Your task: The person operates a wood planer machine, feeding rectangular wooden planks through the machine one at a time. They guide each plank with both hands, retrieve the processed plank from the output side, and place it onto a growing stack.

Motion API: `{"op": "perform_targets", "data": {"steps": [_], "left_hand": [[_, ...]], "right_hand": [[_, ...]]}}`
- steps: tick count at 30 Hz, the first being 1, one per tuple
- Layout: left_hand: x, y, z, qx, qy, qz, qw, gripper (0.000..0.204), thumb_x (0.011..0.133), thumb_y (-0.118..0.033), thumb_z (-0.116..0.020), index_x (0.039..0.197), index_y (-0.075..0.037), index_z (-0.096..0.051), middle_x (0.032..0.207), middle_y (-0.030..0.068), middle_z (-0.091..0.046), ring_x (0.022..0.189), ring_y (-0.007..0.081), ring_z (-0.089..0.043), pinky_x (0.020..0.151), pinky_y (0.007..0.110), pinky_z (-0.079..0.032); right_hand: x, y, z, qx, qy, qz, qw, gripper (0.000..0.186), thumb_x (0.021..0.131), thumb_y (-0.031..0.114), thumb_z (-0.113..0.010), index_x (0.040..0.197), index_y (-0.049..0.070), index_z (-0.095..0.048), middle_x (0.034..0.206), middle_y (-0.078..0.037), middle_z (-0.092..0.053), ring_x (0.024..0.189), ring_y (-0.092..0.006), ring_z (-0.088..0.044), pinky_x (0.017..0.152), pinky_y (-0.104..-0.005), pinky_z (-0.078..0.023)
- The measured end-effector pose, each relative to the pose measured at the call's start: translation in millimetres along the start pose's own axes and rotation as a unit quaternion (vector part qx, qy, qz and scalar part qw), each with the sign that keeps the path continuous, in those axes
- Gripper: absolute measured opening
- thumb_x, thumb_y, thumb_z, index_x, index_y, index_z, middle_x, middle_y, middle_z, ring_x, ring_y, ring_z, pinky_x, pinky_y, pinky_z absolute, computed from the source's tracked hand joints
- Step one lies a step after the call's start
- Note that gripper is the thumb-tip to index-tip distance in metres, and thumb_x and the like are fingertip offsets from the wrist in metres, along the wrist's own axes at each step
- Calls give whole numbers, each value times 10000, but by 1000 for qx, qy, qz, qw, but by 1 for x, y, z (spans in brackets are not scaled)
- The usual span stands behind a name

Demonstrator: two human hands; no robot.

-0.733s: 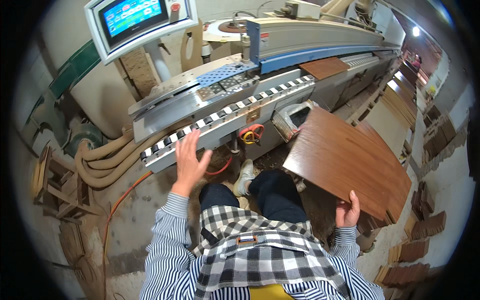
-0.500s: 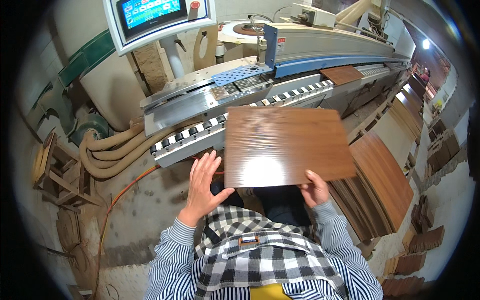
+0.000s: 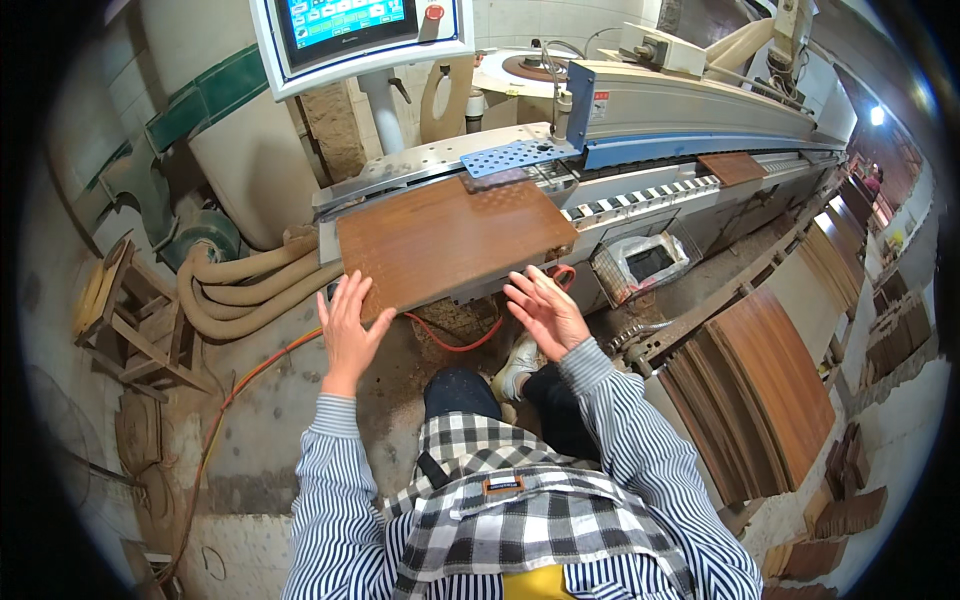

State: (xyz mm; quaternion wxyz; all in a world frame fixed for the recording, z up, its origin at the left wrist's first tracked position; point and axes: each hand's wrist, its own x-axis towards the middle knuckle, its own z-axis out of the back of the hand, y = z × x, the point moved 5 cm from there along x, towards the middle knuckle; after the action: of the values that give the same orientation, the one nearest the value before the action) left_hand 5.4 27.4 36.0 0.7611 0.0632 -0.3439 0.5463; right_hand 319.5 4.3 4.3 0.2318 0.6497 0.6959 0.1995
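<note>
Brown is the wood-grained panel (image 3: 455, 240), at 12 o'clock from both hands. The left hand (image 3: 350, 325) is open, its fingers spread at the near left corner; the right hand (image 3: 548, 315) is open also, fingers slightly bent, beside the near right edge. Neither one grips; firm contact I cannot confirm. The panel lies over the near end of the machine (image 3: 700, 118), so I judge its placing almost done. At 2 o'clock, a second panel (image 3: 732, 168) lies farther along. Between 3 and 4, a stack of panels (image 3: 775, 385) seems left over. Between 2 and 3, a wire basket (image 3: 688, 248) holds a whitish bag (image 3: 616, 266); its dark content is unclear.
</note>
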Motion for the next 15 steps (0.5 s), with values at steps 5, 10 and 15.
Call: {"op": "perform_targets", "data": {"steps": [5, 10, 15], "left_hand": [[32, 17, -10, -8, 28, 40, 999, 603, 834, -456, -690, 1295, -87, -563, 1457, 114, -466, 1373, 281, -393, 1173, 515, -143], [27, 21, -15, -36, -21, 53, 998, 684, 821, -460, -706, 1345, -66, -514, 1476, 189, -418, 1319, 346, -422, 1123, 468, -261], [26, 22, -19, -33, -25, 59, 997, 715, 822, -457, -707, 1377, -67, -481, 1487, 206, -395, 1300, 373, -426, 1110, 465, -278]], "right_hand": [[-67, 22, 62, -292, 4, -13, 956, 433, 953, 204, -589, 1345, 34, -519, 1216, -131, -641, 1007, -206, -646, 904, -347, -514], [-161, 7, 112, -850, -24, 168, 498, 455, 848, 208, -658, 1264, 39, -580, 1280, -170, -575, 1213, -357, -514, 1029, -457, -405], [-185, -12, 133, -869, -46, 189, 455, 349, 825, 191, -667, 1159, 90, -650, 1359, -139, -509, 1289, -356, -430, 1080, -509, -337]]}}
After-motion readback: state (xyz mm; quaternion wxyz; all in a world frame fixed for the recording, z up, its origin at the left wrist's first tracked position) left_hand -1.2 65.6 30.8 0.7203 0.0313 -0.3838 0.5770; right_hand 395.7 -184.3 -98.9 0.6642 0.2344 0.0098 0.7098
